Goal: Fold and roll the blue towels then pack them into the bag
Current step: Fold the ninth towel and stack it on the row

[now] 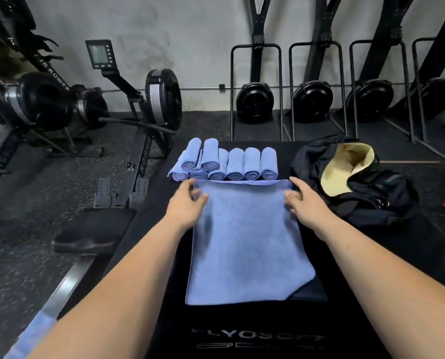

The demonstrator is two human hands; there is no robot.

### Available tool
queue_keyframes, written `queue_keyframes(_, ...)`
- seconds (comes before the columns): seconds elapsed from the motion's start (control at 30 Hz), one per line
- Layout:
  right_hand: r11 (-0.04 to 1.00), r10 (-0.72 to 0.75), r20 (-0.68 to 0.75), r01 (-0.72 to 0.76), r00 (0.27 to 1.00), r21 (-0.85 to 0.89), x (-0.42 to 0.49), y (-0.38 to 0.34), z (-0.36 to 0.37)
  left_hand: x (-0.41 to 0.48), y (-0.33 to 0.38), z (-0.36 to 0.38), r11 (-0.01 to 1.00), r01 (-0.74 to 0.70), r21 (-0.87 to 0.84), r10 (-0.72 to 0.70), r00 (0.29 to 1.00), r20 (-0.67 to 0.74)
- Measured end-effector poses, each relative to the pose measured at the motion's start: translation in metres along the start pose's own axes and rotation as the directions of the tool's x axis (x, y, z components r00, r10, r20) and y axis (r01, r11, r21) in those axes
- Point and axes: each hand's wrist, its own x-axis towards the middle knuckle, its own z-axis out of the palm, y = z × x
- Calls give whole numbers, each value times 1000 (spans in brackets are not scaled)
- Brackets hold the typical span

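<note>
Head view: left hand [187, 200] and right hand [307, 200] each pinch a far corner of the flat blue towel [247, 242]. Rolled towels [226, 164] lie just beyond it, the bag [358, 182] to its right. Best to draw both corners evenly, keeping edges matched.

Soft, matt, napped cloth of the blue towel [247, 242]; dark fabric bag [358, 187] with pale lining.

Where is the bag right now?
In the head view the black bag lies open on the right, just right of the rolled towels and just beyond the right hand, which grips the flat towel.
</note>
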Motion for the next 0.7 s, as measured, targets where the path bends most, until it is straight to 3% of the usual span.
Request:
queue_keyframes(0.1, 969, 0, 82, 20, 997, -247, -16, 13, 7, -20, -21, 23, 909, -102, 404, -4, 967, 254)
queue_keyframes(0.23, 957, -110, 13, 110, 994, -268, -46, 41, 12, -55, -63, 46, 617, -339, 710, 85, 926, 367)
queue_keyframes(0.33, 926, -214, -81, 176, 973, -334, -64, 61, 6, -64, -75, 46, 511, -368, 777, 180, 930, 321)
queue_keyframes(0.43, 875, -304, -138, 219, 943, -431, -79, 72, -5, -64, -66, 46, 412, -437, 800, 344, 887, 308)
queue_keyframes(0.5, 854, -313, -127, 220, 941, -471, -90, 78, -14, -68, -56, 53, 423, -476, 771, 374, 867, 331)
queue_keyframes(0.6, 847, -275, -86, 199, 958, -492, -108, 87, -23, -91, -48, 69, 570, -493, 657, 325, 870, 371)
queue_keyframes(0.7, 850, -272, 6, 243, 962, -467, -120, 93, -27, -108, -58, 77, 551, -489, 676, 247, 869, 428)
